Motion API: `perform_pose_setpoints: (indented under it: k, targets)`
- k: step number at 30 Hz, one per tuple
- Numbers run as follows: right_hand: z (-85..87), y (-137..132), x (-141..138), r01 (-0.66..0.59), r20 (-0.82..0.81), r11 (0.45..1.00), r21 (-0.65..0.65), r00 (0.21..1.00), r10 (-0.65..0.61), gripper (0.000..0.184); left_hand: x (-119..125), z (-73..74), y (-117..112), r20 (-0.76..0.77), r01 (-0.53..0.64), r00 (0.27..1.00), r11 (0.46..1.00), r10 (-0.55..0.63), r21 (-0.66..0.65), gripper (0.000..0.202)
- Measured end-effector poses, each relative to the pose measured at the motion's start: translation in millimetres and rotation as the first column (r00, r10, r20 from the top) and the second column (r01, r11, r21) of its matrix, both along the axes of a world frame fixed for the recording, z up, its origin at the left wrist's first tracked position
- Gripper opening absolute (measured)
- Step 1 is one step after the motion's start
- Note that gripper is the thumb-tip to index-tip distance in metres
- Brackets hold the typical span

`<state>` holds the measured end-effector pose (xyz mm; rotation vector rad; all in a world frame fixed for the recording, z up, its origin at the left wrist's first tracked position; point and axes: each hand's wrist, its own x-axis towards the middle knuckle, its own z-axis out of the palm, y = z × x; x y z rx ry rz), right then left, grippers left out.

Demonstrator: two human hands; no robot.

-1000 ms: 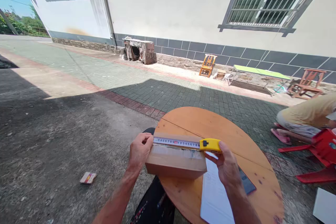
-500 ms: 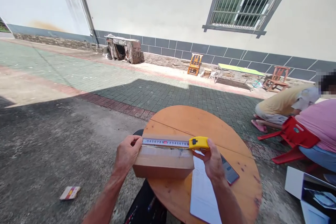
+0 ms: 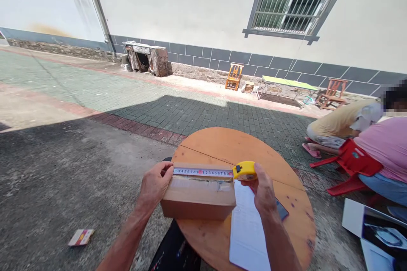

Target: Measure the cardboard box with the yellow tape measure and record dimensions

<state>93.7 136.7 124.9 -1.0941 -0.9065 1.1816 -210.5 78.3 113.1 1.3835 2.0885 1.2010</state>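
A brown cardboard box [image 3: 199, 201] lies on the near left part of a round wooden table [image 3: 241, 148]. A white tape blade [image 3: 203, 172] runs along the box's far top edge. My left hand [image 3: 155, 186] pinches the blade's end at the box's left corner. My right hand [image 3: 262, 190] grips the yellow tape measure case [image 3: 244, 171] just past the box's right end. A white sheet of paper [image 3: 248, 228] lies on the table under my right forearm, with a dark phone [image 3: 281, 209] beside it.
Two people crouch at the right by a red plastic chair [image 3: 349, 163]. White and printed sheets [image 3: 375, 228] lie on the ground at the lower right. A small card box [image 3: 81, 237] lies on the asphalt at left. Wooden chairs [image 3: 234, 77] and a green table [image 3: 288, 83] stand along the wall.
The view has swung right, bringing the two people into sight. My hands still hold the tape stretched along the box; my right hand has shifted slightly with the case.
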Motion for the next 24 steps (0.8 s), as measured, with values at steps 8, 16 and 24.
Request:
perform_pose_setpoints:
  k: [8,16,24]
  targets:
    - [-12.1,5.3,16.0,0.042,0.002,0.998,-0.053,0.999,-0.041,0.050,0.2,-1.6,1.2,-0.035,0.006,0.999,1.000,-0.006,-0.027,0.039]
    - [-14.8,3.2,21.2,-0.062,-0.060,0.995,-0.081,0.997,0.057,0.053,-0.7,-1.1,0.8,-0.135,0.004,0.991,0.996,-0.016,-0.091,0.039]
    - [-7.8,-0.6,20.6,-0.150,-0.111,0.985,-0.080,0.984,0.141,0.050,-3.2,4.2,1.4,-0.304,0.005,0.951,0.985,-0.058,-0.175,0.038]
